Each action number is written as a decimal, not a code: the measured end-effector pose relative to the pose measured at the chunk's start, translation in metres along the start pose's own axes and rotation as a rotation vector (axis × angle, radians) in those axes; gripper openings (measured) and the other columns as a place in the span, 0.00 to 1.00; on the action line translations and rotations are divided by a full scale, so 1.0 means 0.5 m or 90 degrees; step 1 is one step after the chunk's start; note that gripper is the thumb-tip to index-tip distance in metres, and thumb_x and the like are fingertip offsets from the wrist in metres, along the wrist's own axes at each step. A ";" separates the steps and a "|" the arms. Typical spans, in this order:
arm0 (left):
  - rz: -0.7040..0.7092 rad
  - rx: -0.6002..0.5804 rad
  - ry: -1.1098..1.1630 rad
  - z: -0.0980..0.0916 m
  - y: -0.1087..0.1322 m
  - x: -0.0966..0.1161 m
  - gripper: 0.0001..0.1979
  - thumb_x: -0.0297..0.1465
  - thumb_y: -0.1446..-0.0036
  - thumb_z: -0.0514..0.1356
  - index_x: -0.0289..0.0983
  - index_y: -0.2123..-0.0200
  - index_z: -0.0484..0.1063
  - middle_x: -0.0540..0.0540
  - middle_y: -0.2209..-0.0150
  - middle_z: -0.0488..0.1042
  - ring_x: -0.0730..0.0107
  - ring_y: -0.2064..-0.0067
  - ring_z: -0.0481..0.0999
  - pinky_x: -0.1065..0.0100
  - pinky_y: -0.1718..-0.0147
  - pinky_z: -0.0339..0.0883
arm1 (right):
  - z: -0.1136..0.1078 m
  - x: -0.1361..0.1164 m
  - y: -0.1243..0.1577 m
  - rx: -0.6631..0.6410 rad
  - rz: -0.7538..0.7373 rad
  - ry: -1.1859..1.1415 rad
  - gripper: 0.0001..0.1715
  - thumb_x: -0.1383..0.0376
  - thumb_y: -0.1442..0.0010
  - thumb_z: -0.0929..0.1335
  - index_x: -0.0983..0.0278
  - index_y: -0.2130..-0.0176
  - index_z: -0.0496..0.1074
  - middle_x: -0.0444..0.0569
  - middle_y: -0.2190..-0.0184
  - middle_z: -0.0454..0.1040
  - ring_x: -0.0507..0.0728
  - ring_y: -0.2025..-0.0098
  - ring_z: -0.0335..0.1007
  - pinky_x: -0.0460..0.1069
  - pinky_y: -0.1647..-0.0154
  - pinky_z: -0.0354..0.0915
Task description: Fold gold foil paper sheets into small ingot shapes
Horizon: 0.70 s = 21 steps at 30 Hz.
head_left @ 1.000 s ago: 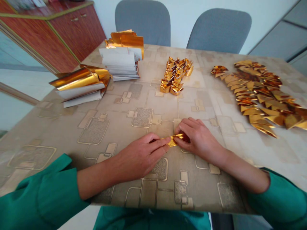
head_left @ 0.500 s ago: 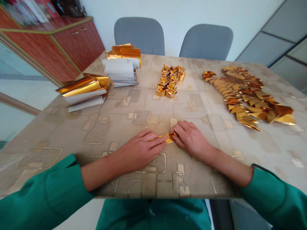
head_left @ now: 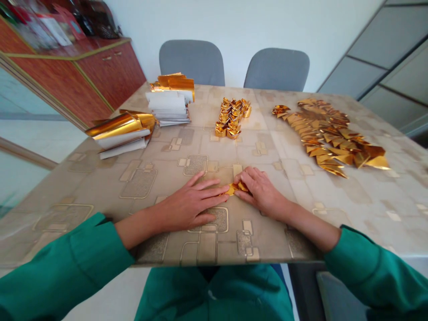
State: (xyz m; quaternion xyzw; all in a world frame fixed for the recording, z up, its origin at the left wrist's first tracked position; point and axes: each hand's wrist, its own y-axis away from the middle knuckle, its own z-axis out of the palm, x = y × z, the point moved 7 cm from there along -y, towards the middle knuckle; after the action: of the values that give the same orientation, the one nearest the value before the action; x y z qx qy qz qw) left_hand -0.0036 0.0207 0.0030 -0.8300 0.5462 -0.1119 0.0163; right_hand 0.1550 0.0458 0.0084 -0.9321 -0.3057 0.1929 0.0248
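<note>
Between my hands, a small folded piece of gold foil paper [head_left: 230, 190] lies on the patterned tablecloth [head_left: 140, 183]. My left hand [head_left: 190, 203] rests flat with its fingers spread, the fingertips touching the paper's left end. At the other end, the fingers of my right hand [head_left: 261, 191] are curled and pinch the paper. Part of the paper is hidden under the fingers of both hands.
Gold paper sheets [head_left: 120, 127] lie curled at the left, beside a stack of white-backed gold sheets [head_left: 170, 104]. Folded gold pieces [head_left: 230, 118] stand in rows at the back middle. A larger spread of folded gold pieces [head_left: 324, 133] covers the right. Two grey chairs [head_left: 192, 62] stand behind.
My left hand's fingers have spread apart, and its hold over the paper has loosened. My right hand stays on the paper's right end. The whole view has shifted slightly.
</note>
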 end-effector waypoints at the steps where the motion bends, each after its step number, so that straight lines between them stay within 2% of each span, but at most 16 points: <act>1: 0.006 -0.006 0.003 -0.001 0.001 -0.001 0.27 0.39 0.37 0.57 0.41 0.36 0.61 0.41 0.35 0.64 0.55 0.32 0.55 0.44 0.34 0.37 | -0.001 0.001 0.001 -0.002 -0.002 -0.012 0.07 0.62 0.34 0.65 0.62 0.57 0.66 0.51 0.59 0.69 0.59 0.57 0.63 0.52 0.57 0.58; 5: 0.014 -0.022 0.003 -0.003 -0.001 -0.001 0.27 0.43 0.37 0.57 0.41 0.37 0.62 0.41 0.35 0.62 0.53 0.31 0.54 0.43 0.34 0.35 | -0.002 0.004 0.005 0.011 -0.016 -0.067 0.06 0.65 0.32 0.62 0.61 0.56 0.66 0.51 0.60 0.69 0.59 0.56 0.64 0.53 0.55 0.59; 8: -0.005 -0.015 0.001 -0.002 -0.010 0.004 0.26 0.44 0.37 0.55 0.39 0.40 0.65 0.40 0.36 0.64 0.52 0.32 0.56 0.42 0.34 0.33 | 0.000 0.008 0.006 0.046 -0.001 -0.052 0.10 0.69 0.31 0.58 0.62 0.59 0.67 0.51 0.62 0.69 0.58 0.58 0.64 0.52 0.57 0.58; 11: -0.029 0.009 -0.002 -0.001 -0.023 0.015 0.27 0.45 0.36 0.55 0.37 0.40 0.64 0.38 0.39 0.68 0.53 0.35 0.61 0.40 0.34 0.30 | 0.008 0.007 0.004 0.058 0.015 -0.001 0.09 0.70 0.33 0.59 0.63 0.60 0.68 0.52 0.63 0.70 0.59 0.59 0.63 0.52 0.59 0.58; 16: -0.057 0.023 -0.020 0.004 -0.043 0.029 0.29 0.44 0.38 0.58 0.35 0.38 0.62 0.35 0.44 0.71 0.52 0.40 0.67 0.36 0.36 0.33 | 0.014 0.001 0.003 0.047 0.026 0.035 0.05 0.67 0.34 0.62 0.64 0.59 0.68 0.53 0.61 0.69 0.61 0.57 0.63 0.53 0.58 0.57; 21: -0.049 -0.002 -0.023 0.009 -0.031 0.022 0.31 0.47 0.37 0.55 0.36 0.37 0.60 0.36 0.39 0.68 0.48 0.35 0.59 0.37 0.36 0.28 | 0.012 0.003 0.007 0.047 0.023 0.023 0.05 0.65 0.34 0.64 0.64 0.59 0.67 0.53 0.60 0.69 0.60 0.57 0.63 0.53 0.56 0.59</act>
State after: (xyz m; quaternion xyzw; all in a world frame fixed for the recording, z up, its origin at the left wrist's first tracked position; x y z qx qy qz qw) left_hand 0.0152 0.0166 0.0025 -0.8525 0.5133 -0.0964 0.0205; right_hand 0.1560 0.0435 0.0017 -0.9392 -0.2807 0.1878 0.0613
